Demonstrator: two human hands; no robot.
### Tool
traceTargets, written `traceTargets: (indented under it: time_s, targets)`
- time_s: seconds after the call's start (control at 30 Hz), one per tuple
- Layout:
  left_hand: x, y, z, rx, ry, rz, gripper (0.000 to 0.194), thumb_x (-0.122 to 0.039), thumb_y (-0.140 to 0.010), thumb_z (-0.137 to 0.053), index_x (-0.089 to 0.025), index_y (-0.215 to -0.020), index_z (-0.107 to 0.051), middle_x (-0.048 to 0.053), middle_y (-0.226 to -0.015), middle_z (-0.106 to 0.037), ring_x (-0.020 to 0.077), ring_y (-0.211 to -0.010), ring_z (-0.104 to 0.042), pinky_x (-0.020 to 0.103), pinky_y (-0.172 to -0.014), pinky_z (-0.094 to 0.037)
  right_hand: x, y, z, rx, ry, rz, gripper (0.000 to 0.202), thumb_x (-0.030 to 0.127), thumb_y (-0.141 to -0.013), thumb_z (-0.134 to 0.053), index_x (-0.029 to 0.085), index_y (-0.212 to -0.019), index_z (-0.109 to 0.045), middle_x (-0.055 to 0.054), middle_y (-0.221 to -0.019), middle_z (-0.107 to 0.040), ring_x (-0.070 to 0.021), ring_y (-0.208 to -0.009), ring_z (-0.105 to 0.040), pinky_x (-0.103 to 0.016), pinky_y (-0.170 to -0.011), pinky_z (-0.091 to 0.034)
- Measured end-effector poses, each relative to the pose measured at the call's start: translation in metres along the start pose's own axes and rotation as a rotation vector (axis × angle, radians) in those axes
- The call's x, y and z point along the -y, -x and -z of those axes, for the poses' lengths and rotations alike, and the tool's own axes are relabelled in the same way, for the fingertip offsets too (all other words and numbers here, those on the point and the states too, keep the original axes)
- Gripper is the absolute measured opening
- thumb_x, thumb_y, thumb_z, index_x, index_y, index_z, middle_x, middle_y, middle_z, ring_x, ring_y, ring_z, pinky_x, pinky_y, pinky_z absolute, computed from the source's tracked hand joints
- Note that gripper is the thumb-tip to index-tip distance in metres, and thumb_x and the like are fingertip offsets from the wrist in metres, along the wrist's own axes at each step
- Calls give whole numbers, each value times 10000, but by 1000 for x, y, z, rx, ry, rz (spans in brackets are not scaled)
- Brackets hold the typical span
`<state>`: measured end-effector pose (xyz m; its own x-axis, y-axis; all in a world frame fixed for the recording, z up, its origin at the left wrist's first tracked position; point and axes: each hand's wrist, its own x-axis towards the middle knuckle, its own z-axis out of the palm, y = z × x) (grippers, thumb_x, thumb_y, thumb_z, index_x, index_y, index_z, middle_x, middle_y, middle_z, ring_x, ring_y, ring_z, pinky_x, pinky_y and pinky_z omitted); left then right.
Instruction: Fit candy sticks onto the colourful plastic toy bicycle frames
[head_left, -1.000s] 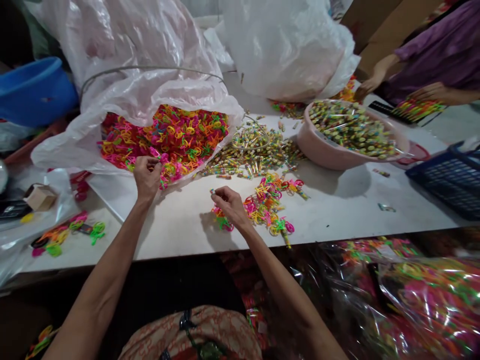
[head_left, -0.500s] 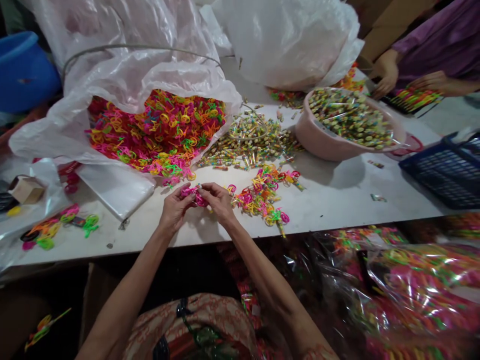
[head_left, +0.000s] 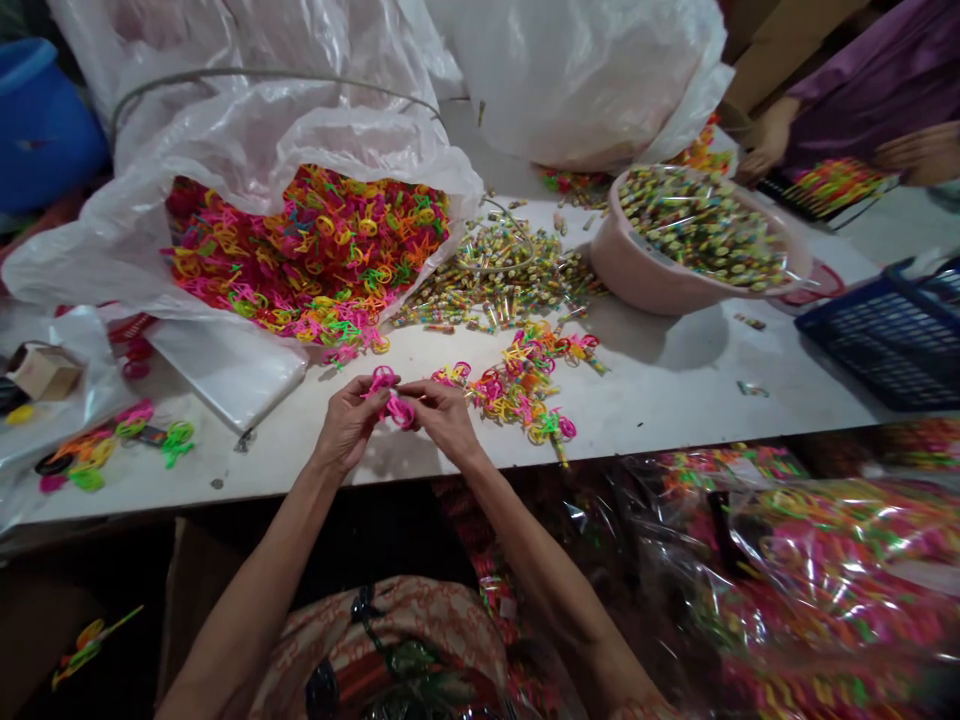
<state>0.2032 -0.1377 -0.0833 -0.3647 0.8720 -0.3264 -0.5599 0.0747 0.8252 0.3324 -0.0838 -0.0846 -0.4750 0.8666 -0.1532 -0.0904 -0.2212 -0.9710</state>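
Note:
A small pink plastic piece (head_left: 399,411) with round loops is held between both hands above the near edge of the white table. My left hand (head_left: 351,420) pinches its left side. Closed fingertips of my right hand (head_left: 444,412) grip its right side. Just right of my hands lies a loose pile of colourful plastic pieces (head_left: 525,390), some joined to small tubes. Behind, an open white bag (head_left: 67,235) spills pink, yellow and orange pieces. Small clear tubes with coloured contents (head_left: 499,265) are heaped beside the bag.
A pink basin (head_left: 652,275) full of small tubes stands at the right, near a blue basket (head_left: 877,335). Flat plastic bags (head_left: 232,370) lie left. Filled clear bags (head_left: 840,560) sit below the table edge. Another person's hands (head_left: 919,152) are at the upper right.
The pink piece has turned between my fingers, and more of its loops now show. My hands stay nearly in place. The other person's hand has moved right, off the colourful sticks.

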Motion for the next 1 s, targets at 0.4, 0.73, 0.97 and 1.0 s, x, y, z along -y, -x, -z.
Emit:
traceTargets:
  time_s: [0.4, 0.73, 0.97, 1.0]
  targets:
    - [0, 10, -3, 66, -85, 94, 449, -266, -453, -892, -119, -816, -674, 13, -667, -683, 105, -515, -595, 213, -474, -491, 12, -1, 30, 197, -134, -138, 164, 280, -635, -739, 150, -732, -721, 25, -566, -617, -64, -492, -500, -210, -507, -394]
    - [4, 14, 0, 76, -59, 151, 415, -244, -430, -901, -127, -780, -712, 23, -675, -690, 113, -541, -607, 230, -522, -508, 14, 2, 37, 213, -108, -175, 259, 371, -654, -761, 149, -738, -655, 35, -557, -623, -52, -412, -490, -176, -411, -352]
    - [3, 15, -3, 93, -59, 137, 386, -233, -426, -894, -142, -764, -731, 17, -670, -697, 97, -507, -582, 205, -471, -472, 13, 1, 39, 238, -102, -197, 306, 418, -657, -757, 147, -681, -617, 40, -513, -601, -47, -372, -469, -168, -375, -341]
    - [3, 15, -3, 94, -63, 142, 384, -229, -428, -892, -142, -766, -733, 20, -673, -698, 98, -508, -582, 205, -470, -471, 11, 1, 39, 237, -110, -196, 310, 420, -657, -758, 145, -677, -615, 41, -511, -600, -45, -369, -465, -166, -372, -340]
